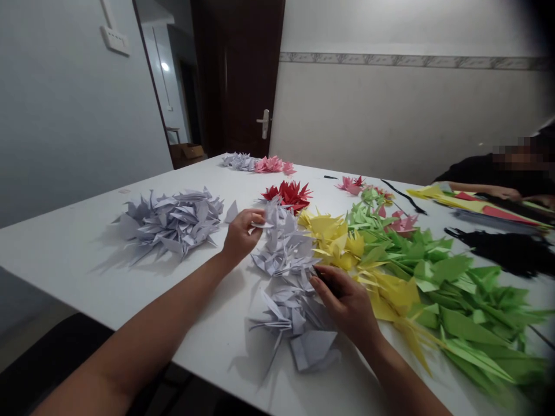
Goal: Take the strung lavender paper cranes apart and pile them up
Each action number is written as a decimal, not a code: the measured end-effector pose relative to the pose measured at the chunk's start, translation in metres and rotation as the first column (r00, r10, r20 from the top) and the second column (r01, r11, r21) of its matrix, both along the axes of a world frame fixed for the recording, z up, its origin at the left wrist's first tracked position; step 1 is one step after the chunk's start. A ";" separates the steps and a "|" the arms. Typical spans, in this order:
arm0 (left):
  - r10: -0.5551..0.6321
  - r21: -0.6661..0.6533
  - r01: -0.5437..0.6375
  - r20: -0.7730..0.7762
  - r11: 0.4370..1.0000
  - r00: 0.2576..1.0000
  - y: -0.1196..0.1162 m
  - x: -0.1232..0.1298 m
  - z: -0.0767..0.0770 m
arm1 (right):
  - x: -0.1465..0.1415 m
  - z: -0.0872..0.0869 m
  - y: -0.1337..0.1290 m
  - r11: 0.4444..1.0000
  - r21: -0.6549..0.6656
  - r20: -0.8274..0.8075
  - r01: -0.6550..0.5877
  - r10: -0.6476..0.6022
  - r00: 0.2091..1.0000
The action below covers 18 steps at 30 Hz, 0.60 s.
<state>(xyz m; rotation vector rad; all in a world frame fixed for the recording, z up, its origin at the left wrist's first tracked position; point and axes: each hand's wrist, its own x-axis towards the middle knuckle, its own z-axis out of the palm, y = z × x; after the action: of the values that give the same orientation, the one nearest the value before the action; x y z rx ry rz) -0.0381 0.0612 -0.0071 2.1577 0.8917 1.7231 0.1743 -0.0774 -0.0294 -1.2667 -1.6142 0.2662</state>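
My left hand (245, 232) pinches a white folded paper piece (261, 225) between thumb and fingers, at the left edge of a long heap of white folded paper pieces (288, 248). My right hand (342, 294) is closed around a thin dark object (318, 271), partly hidden by the fingers, between the white heap and the yellow paper pieces (329, 234). A second white heap (173, 222) lies left of my left hand. Red pieces (288, 195) sit beyond it, and green ones (459, 289) spread out on the right.
The white table (52, 231) carries white and pink pieces (269, 164) at its far end. At the right lie a black bundle (511, 251), a black strip (403, 197) and yellow and red sheets (481, 205). A person in dark clothing (472, 172) leans on the table there.
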 end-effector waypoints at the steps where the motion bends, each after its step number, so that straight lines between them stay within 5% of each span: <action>1: -0.045 0.084 0.049 -0.051 0.995 0.998 -0.009 0.006 0.002 | -0.001 0.001 -0.001 1.000 0.009 -0.006 -0.006 0.006 1.000; 5: -0.135 0.273 0.195 -0.221 0.942 0.966 -0.035 0.021 0.005 | -0.003 0.004 -0.003 0.998 0.052 -0.008 -0.023 0.024 1.000; 12: -0.256 0.338 0.398 -0.394 0.853 0.883 -0.048 0.031 0.002 | -0.003 0.006 -0.003 0.996 0.084 0.040 -0.013 0.009 0.999; 18: -0.275 0.401 0.451 -0.423 0.797 0.863 -0.055 0.034 0.003 | -0.003 0.008 -0.003 0.997 0.081 0.068 -0.004 -0.001 0.998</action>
<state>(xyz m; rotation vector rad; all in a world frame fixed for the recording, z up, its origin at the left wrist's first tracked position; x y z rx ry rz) -0.0043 0.0061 -0.0044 2.7884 0.0412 1.5013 0.1715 -0.0802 -0.0213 -1.2240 -1.6675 0.1583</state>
